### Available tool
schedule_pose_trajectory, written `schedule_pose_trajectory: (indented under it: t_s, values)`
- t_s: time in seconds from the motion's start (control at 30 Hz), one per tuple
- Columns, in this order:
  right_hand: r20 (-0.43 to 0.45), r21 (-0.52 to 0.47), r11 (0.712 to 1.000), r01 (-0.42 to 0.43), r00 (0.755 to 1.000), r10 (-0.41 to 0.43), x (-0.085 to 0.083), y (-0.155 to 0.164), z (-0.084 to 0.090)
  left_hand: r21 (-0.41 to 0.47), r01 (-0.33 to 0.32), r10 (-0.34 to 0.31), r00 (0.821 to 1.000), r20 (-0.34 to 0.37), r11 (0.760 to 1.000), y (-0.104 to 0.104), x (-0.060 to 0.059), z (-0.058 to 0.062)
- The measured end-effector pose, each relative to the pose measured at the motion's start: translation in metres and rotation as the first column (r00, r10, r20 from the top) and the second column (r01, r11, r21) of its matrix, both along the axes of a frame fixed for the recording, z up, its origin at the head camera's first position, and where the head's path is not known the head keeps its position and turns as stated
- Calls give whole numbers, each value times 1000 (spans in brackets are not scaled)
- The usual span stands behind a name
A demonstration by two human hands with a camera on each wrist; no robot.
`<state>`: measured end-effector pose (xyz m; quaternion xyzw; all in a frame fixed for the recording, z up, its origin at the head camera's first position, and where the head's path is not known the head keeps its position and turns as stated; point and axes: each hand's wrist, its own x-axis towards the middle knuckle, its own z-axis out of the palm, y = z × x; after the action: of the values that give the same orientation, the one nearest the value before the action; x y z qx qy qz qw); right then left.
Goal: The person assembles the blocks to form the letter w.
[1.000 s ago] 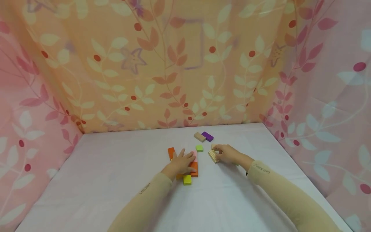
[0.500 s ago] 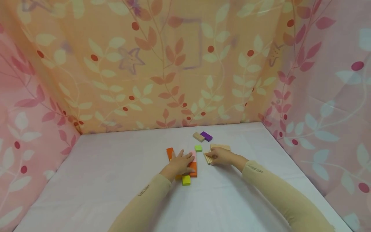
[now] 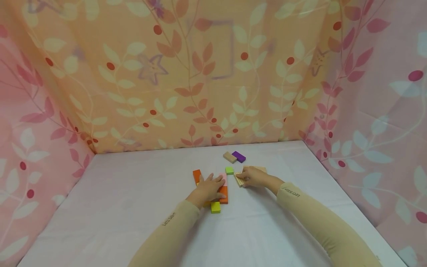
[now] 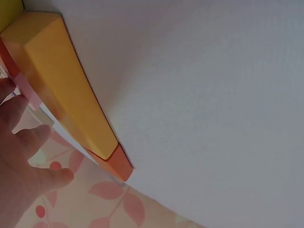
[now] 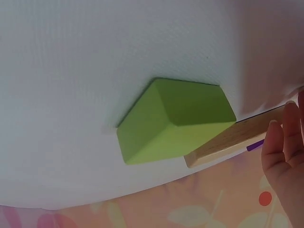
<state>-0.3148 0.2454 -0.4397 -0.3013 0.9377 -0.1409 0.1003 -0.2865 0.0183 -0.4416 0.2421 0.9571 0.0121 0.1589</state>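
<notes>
Where the left hand (image 3: 207,188) lies: fingers spread among two orange blocks (image 3: 224,195) and one pink block (image 3: 224,178).
Right hand (image 3: 256,177): pinching a ridged wooden piece (image 3: 238,180), right of the pink block.
Table (image 3: 123,196): widest room leftward.
Near the table's far edge: one plain block (image 3: 229,157), one purple block (image 3: 238,157).
Small ones, head view: one yellow block (image 3: 215,207), one green block (image 3: 229,171).

A long, close-fitting beige fabric sleeve (image 3: 166,237) in the lower middle of the frame ends at the wrist of the bare left hand (image 3: 207,190), small dark lettering (image 3: 168,218) printed near its cuff. The matching beige fabric right sleeve (image 3: 317,217), at lower right, creases lightly and bears similar dark print (image 3: 290,192) by the wrist.
</notes>
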Motion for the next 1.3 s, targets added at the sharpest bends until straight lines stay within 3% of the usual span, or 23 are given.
schedule_pose_trajectory:
  t_s: [0.4, 0.57, 0.73, 0.9, 1.13, 1.3]
  values:
    - [9, 51, 994, 94, 995, -95, -4, 0, -4, 13, -2, 2, 1000, 7, 1000, -2, -4, -5]
    - [45, -19, 993, 118, 992, -117, -6, 11, 3, 28, -7, 7, 1000, 11, 1000, -1, -3, -6]
    - [27, -98, 983, 153, 988, -151, -12, 32, 10, 28, -11, 11, 1000, 2, 1000, -1, -3, -6]
    - [44, -93, 967, 237, 971, -233, -19, 51, 8, 19, -8, 8, 1000, -4, 1000, -2, -2, -5]
    - [52, -95, 960, 264, 964, -260, -26, 62, 0, 13, 2, -2, 1000, -1, 1000, -2, -1, -1]
    - [114, -110, 950, 293, 953, -281, -31, 57, 0, 6, 4, -4, 1000, 3, 1000, -1, -1, -1]
